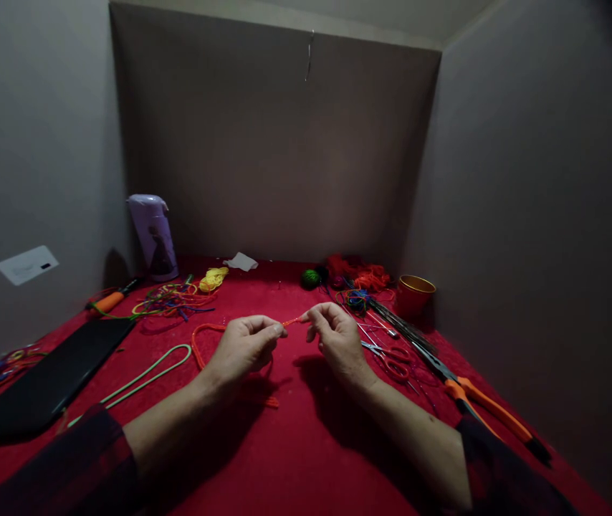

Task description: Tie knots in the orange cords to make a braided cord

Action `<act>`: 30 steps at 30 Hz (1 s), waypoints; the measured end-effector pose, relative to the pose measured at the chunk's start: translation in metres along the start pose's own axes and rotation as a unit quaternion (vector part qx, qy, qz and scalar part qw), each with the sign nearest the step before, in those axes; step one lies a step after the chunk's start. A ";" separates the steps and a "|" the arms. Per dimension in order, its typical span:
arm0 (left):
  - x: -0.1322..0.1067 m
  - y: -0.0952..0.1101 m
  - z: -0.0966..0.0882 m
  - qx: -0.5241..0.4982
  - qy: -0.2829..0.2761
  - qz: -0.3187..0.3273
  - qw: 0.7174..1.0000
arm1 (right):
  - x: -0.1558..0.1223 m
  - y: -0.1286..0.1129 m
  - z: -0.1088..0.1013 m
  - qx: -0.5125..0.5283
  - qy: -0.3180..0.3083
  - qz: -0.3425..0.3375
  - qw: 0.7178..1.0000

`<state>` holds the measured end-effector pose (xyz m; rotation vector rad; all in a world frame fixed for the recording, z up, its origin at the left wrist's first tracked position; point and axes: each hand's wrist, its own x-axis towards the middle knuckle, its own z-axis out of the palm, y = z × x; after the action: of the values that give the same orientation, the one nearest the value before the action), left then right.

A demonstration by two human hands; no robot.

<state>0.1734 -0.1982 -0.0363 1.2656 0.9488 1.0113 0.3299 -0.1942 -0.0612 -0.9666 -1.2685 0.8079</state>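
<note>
A thin orange-red cord point(205, 327) loops across the red cloth and up into my left hand point(249, 344), where thumb and forefinger pinch it. Its short end stretches over to my right hand point(334, 337), whose fingertips close on the tip. Both hands hover above the middle of the cloth, a small gap between them. Another part of the cord point(268, 402) lies on the cloth below my left wrist. Just right of my right hand are red-handled scissors point(396, 364).
Long-nosed pliers point(491, 408) with orange handles lie at right, near a red cup point(413, 295). At left are a black flat case point(53, 380), a bent pale green rod point(150, 373), tangled cords point(171, 299) and a purple flask point(153, 236). Red yarn point(367, 276) is piled behind.
</note>
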 end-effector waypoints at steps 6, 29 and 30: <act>0.001 0.000 -0.002 0.001 -0.007 0.008 1.000 | -0.003 0.001 -0.003 -0.002 -0.074 -0.055 0.996; 0.006 -0.006 -0.005 0.030 -0.041 -0.006 0.999 | -0.003 0.007 -0.002 -0.141 -0.080 -0.078 0.984; 0.006 -0.007 -0.006 0.020 -0.045 -0.011 0.999 | -0.002 0.008 -0.002 -0.138 -0.077 -0.075 0.985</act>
<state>0.1698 -0.1910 -0.0440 1.3190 0.9154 0.9141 0.3321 -0.1936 -0.0691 -1.0288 -1.5985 0.6084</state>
